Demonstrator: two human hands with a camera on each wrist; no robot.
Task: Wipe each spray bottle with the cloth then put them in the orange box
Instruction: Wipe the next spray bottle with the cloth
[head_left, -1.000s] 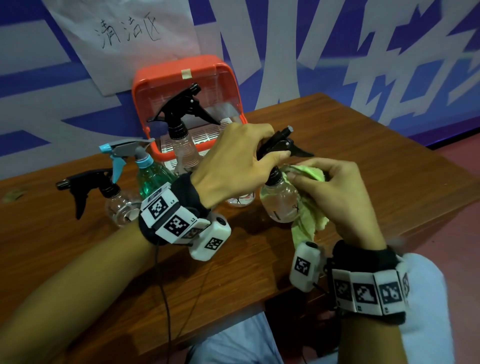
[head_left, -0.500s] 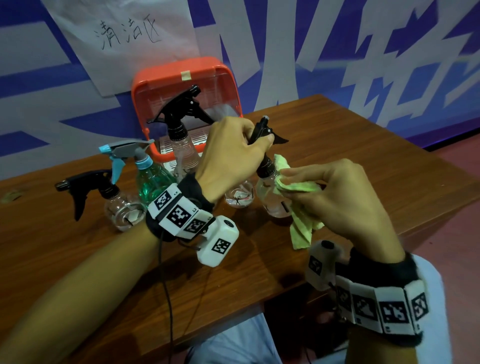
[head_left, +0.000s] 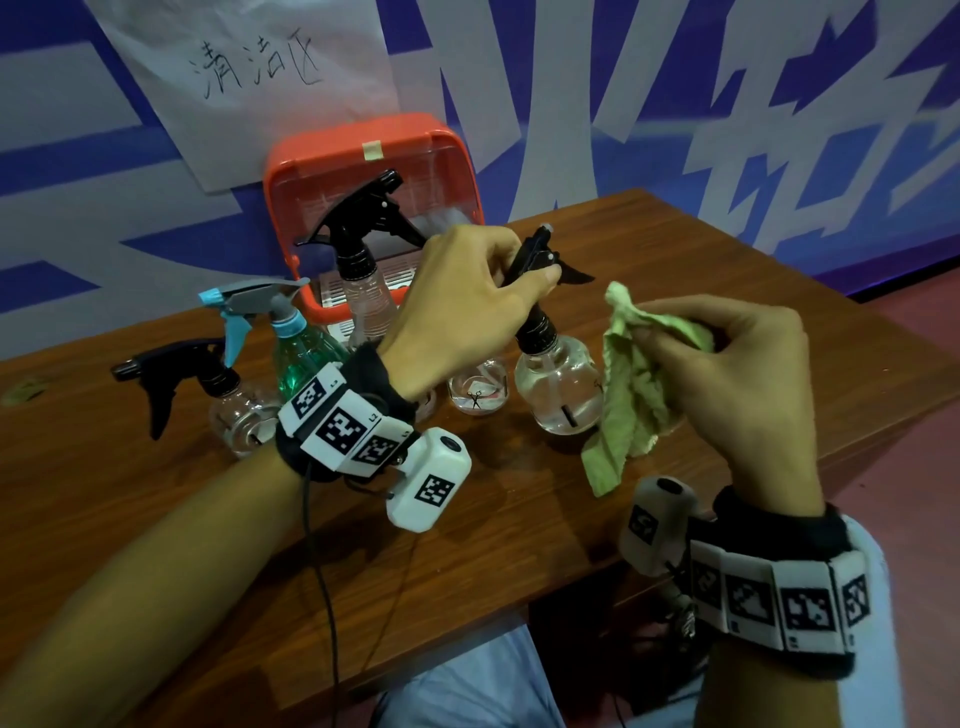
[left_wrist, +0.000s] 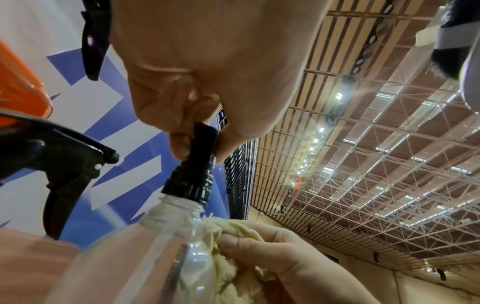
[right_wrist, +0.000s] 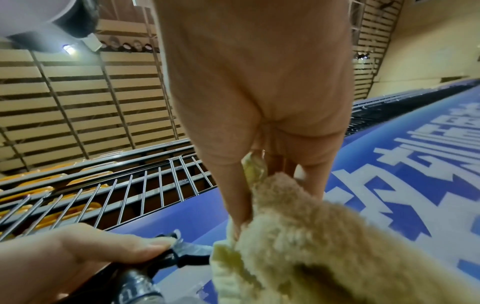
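My left hand (head_left: 519, 275) grips the black trigger head (head_left: 540, 260) of a round clear spray bottle (head_left: 558, 384), which stands nearly upright just over the wooden table (head_left: 467, 545). My right hand (head_left: 685, 332) pinches a bunched green cloth (head_left: 628, 395) that hangs against the bottle's right side. In the left wrist view the cloth (left_wrist: 233, 257) lies on the bottle's shoulder (left_wrist: 145, 257). The right wrist view shows the cloth (right_wrist: 311, 236) beside the trigger head (right_wrist: 166, 257). The orange box (head_left: 374, 156) stands open at the back against the wall.
A tall clear bottle with a black trigger (head_left: 363, 280) stands at the orange box's front. A green bottle with a blue-grey trigger (head_left: 301, 348) and a round clear bottle (head_left: 234, 410) stand at the left. Another small clear bottle (head_left: 478, 395) sits behind my left wrist.
The held bottle has swung from tilted to nearly upright. My right hand has drawn the cloth from the bottle's neck out to its right side.
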